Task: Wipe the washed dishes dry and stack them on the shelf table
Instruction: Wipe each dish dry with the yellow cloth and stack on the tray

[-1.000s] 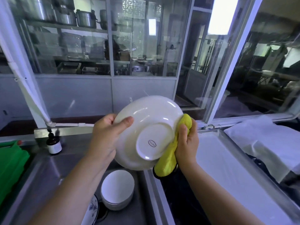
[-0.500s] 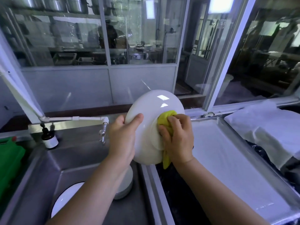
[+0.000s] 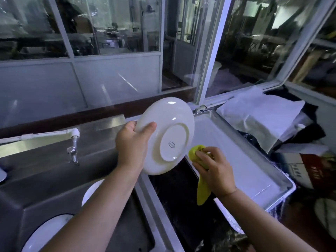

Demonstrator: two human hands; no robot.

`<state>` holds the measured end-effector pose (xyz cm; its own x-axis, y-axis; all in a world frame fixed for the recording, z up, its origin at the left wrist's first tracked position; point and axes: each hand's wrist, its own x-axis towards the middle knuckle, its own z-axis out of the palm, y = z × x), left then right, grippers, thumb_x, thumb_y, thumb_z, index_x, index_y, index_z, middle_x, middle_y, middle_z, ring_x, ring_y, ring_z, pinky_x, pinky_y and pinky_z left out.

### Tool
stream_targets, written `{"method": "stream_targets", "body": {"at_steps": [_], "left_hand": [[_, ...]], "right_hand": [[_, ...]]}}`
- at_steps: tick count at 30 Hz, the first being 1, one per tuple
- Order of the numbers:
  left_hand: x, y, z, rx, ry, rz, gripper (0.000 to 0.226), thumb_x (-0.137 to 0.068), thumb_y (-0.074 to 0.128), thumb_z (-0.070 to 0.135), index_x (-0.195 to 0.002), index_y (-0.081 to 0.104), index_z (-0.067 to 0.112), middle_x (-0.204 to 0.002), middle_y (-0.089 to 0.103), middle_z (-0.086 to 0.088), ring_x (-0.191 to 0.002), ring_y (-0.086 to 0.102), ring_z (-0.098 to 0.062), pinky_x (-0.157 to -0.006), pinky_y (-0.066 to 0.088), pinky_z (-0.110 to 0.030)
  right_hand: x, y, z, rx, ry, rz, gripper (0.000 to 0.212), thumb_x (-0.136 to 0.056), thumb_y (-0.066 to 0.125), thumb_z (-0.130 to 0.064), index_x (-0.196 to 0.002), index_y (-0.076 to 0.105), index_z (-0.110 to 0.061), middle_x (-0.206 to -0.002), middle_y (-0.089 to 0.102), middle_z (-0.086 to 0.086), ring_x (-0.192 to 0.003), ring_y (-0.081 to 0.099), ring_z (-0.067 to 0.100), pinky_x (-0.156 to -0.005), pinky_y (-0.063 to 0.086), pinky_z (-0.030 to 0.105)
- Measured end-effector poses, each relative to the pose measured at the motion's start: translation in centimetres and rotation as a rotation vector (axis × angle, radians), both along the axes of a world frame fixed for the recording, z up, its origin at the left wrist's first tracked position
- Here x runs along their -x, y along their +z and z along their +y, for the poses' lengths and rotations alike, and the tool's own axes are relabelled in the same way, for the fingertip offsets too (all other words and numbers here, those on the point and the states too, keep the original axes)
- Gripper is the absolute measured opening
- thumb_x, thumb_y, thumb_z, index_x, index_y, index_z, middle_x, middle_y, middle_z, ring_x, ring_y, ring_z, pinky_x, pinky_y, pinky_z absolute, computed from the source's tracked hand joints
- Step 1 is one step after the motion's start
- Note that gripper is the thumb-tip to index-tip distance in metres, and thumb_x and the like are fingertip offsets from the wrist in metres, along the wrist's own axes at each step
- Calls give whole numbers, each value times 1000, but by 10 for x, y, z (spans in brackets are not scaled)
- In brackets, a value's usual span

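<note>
L hand (image 3: 133,144) clamped, thumb over and fingers behind, on rim of white plate (image 3: 169,124), held tilted w/ glossy underside, foot ring & small logo facing up, above sink (image 3: 45,179) edge; just R of it, not touching, R hand (image 3: 216,171) curled round yellow cloth (image 3: 202,191); open white tray (image 3: 245,160) beyond.

The plate (image 3: 169,135) is over the sink (image 3: 54,170)'s right rim, tap (image 3: 73,151) left, tray (image 3: 236,151) right.
</note>
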<state>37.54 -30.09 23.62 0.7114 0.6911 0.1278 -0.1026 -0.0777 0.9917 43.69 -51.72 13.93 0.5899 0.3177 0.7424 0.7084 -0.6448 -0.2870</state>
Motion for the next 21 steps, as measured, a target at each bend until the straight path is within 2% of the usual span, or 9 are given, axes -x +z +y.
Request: {"method": "stream_targets", "body": {"at_steps": [3, 7, 10, 14, 16, 18, 21], "left_hand": [[-31, -12, -22, -253, -30, 118, 25, -73, 72, 41, -69, 58, 22, -65, 65, 3, -65, 61, -21, -63, 50, -36], [-76, -24, -59, -441, -11, 202, 27, -79, 70, 40, -70, 55, 19, -66, 61, 4, -67, 58, -19, -60, 44, -31], [-121, -32, -87, -524, 24, 259, 26, -79, 69, 41, -76, 57, 18, -69, 61, 3, -73, 58, -24, -63, 38, -30], [-189, -46, -132, -735, -6, 296, 27, -80, 71, 40, -91, 67, 16, -84, 70, -7, -85, 61, -30, -66, 34, -28], [-217, -61, -148, -839, -55, 335, 26, -80, 71, 39, -91, 67, 15, -77, 66, -4, -78, 57, -27, -63, 28, -28], [-243, -82, -158, -938, -108, 305, 24, -81, 70, 37, -86, 66, 14, -70, 61, -3, -70, 56, -26, -59, 28, -31], [-279, -114, -168, -1160, -174, 189, 25, -76, 61, 38, -75, 67, 14, -59, 59, -2, -55, 56, -27, -49, 23, -24]], "right_hand": [[-16, -9, -48, -90, -159, 130, 27, -75, 68, -36, -98, 70, -21, -106, 54, -1, -87, 56, 22, -67, 47, 31], [-50, -25, -104, -104, -302, 204, 30, -68, 74, -26, -93, 74, -9, -102, 61, 10, -81, 61, 28, -70, 43, 29], [-91, -39, -137, -130, -321, 274, 30, -70, 72, -26, -93, 74, -7, -100, 61, 12, -81, 62, 29, -67, 46, 31], [-144, -51, -166, -163, -270, 333, 28, -71, 76, -22, -93, 74, -6, -99, 60, 10, -82, 60, 27, -67, 46, 33], [-165, -56, -176, -177, -248, 374, 25, -71, 81, -16, -92, 73, -6, -99, 56, 3, -81, 56, 22, -68, 41, 30], [-186, -62, -186, -180, -229, 386, 25, -71, 79, -19, -92, 73, -6, -98, 53, -2, -80, 53, 19, -68, 41, 29], [-210, -74, -198, -177, -209, 402, 30, -71, 73, -25, -93, 73, -6, -98, 57, 6, -81, 56, 22, -65, 47, 33]]}}
